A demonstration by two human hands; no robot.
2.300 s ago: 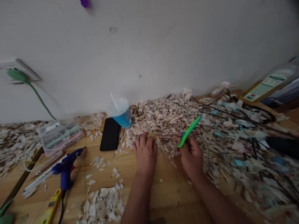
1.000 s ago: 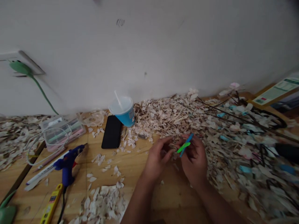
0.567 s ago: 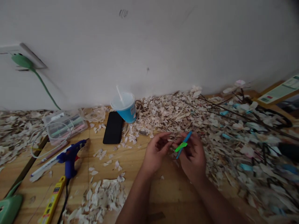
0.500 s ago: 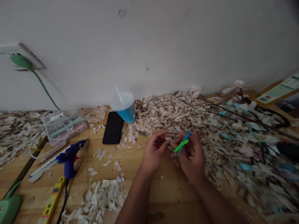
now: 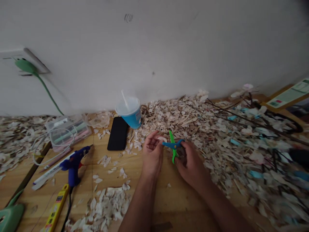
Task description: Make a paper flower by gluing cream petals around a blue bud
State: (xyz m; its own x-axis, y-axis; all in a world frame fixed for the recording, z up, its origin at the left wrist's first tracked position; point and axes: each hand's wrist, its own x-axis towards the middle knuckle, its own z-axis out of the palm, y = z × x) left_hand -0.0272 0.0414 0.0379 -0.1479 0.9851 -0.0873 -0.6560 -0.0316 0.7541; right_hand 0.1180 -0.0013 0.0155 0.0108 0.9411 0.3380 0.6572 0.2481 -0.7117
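Note:
My left hand [image 5: 152, 153] pinches a small pale petal-like piece [image 5: 161, 139] between thumb and fingers. To its right, my right hand [image 5: 193, 161] grips the handles of small scissors [image 5: 174, 145], one half blue and the other green. Their blades are spread, with the blue tip right beside my left thumb and the green one pointing up. Behind both hands lies a wide heap of pale, dry flakes [image 5: 178, 116].
A blue cup [image 5: 133, 117] with a straw stands behind a black phone [image 5: 117, 133]. At left are a blue glue gun [image 5: 73, 166], a yellow knife [image 5: 56, 206], a pen case [image 5: 70, 130] and a cable. Branches with pale flowers [image 5: 247, 87] lie at right.
The scissors have swung round toward my left hand and their blades have spread apart. My left hand has shifted slightly left, and the pale piece in it now shows.

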